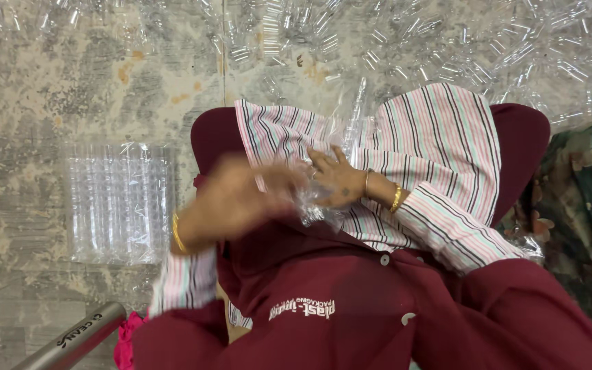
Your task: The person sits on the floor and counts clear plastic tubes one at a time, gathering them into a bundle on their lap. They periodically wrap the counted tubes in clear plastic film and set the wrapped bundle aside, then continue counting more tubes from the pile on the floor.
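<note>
Floor (49, 89): worn, mottled grey concrete with rusty spots; it serves as the work surface, seen from above.
Metal tube (70, 340): lies at the lower left corner, apart from the work.
Packed bag (119, 202): a flat, clear plastic bag full of small transparent pieces in rows; it lies on the floor just left of the lap, probably set aside within easy reach.
Left hand (238, 199): blurred by motion, with a gold bangle at the wrist; it is raised over the lap and meets the crinkled plastic at its fingertips; whether the fingers pinch or merely touch, I cannot tell.
Clear plastic bag (337, 147): a crumpled, see-through sheet of film resting on the striped cloth (440, 137) over the knees, between the two hands; the lap seems to steady it.
Right hand (334, 179): fingers curled and pressed into the film, gripping a fold of it; two bangles at the wrist.
Loose clear pieces (447, 48): scattered thickly across the floor at the top and right, well within reach.
Floral fabric (584, 199): at the right edge, beside the maroon garment (351, 301).
</note>
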Tool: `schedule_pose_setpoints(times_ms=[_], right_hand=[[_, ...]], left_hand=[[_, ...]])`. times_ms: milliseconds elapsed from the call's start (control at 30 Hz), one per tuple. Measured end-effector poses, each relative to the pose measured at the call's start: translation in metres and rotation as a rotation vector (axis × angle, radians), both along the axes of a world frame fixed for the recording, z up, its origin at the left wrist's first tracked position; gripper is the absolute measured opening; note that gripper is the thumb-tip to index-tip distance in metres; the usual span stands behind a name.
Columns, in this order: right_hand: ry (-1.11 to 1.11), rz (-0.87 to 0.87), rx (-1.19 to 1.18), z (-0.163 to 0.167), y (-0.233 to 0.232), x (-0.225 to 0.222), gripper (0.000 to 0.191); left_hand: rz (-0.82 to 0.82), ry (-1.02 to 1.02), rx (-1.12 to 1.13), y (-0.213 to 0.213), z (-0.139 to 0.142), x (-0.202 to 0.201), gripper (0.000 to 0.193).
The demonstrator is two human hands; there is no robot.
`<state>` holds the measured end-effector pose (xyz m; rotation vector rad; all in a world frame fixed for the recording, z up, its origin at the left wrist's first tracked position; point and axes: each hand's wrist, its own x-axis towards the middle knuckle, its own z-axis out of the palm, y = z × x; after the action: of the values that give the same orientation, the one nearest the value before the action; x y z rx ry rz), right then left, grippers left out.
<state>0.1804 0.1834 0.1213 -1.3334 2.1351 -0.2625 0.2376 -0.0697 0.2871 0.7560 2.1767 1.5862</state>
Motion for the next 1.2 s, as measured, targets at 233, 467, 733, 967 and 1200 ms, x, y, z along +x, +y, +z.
schedule_pose_setpoints(times_ms=[233, 467, 733, 967, 1200], right_hand=[[-0.136, -0.684, -0.404, -0.013, 0.033, -0.108, 0.037], [0.481, -0.827, -0.082, -0.077, 0.061, -0.180, 0.035], [0.312, -0.878, -0.353, -0.088, 0.079, -0.170, 0.055], [-0.171, -0.770, -0.659, -0.006, 0.084, -0.132, 0.099], [-0.644, -1.151, -1.068, -0.005, 0.119, -0.116, 0.050]], left_hand=[[0.671, 0.293, -0.270, -0.010, -0.141, -0.200, 0.016], [0.448, 0.627, -0.955, 0.036, -0.261, -0.240, 0.024], [0.838, 0.023, -0.065, 0.046, -0.236, -0.239, 0.061], [0.417, -0.092, 0.460, 0.125, -0.191, -0.200, 0.046], [0.445, 0.099, -0.149, 0.143, -0.198, -0.269, 0.023]])
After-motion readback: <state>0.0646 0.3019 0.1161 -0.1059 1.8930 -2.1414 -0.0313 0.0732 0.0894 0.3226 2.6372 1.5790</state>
